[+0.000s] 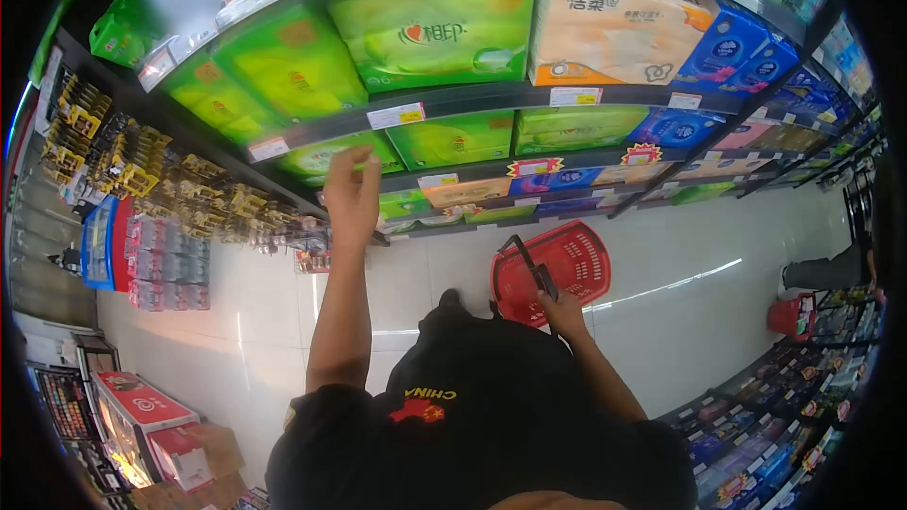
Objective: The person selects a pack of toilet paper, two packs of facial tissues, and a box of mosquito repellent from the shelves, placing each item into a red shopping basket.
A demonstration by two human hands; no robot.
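My left hand (352,194) is raised in front of the shelves, beside a green tissue pack (321,156) on the second shelf down. Its fingers are bent, and whether they touch the pack cannot be made out. Low on the right, my right hand (564,314) is wrapped round the dark handle of a red shopping basket (588,264). No goods show inside the basket. Large green packs (435,24), a peach-coloured pack (614,28) and blue packs (737,47) stand on the shelf above.
Price labels line the shelf edges (472,102). Small packaged goods (132,156) hang at the left, near stacked pink-and-grey packs (168,264). Boxes (146,401) stand lower left. At the right are a person's leg (822,272), another red basket (792,316) and more shelving (756,425).
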